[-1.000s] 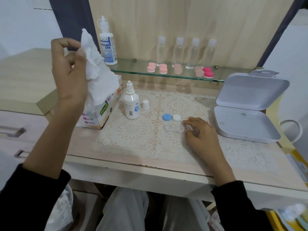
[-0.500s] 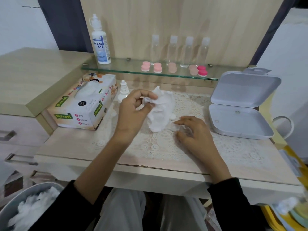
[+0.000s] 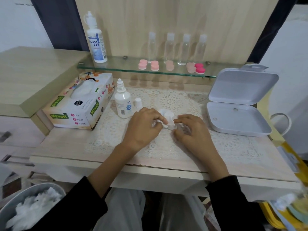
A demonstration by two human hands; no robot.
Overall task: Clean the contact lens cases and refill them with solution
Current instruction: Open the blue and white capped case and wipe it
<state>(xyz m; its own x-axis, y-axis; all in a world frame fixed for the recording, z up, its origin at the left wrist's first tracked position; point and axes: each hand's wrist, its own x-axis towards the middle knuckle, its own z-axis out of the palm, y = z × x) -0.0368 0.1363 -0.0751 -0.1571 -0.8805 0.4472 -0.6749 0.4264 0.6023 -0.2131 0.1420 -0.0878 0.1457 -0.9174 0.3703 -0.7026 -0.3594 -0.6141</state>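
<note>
Left hand (image 3: 143, 129) pinches a crumpled white tissue (image 3: 168, 116) mid-tabletop; right hand (image 3: 193, 132), fingers curled, apparently steadies the mostly hidden clear plastic lens case: light, stiff, slippery, so hold by its rim.

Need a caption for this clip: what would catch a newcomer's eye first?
Two hands meet mid-table on the lace mat: the left hand grips a crumpled white tissue, the right hand beside it. Behind, pink lens cases line the glass shelf; an open white box sits at the right.
</note>
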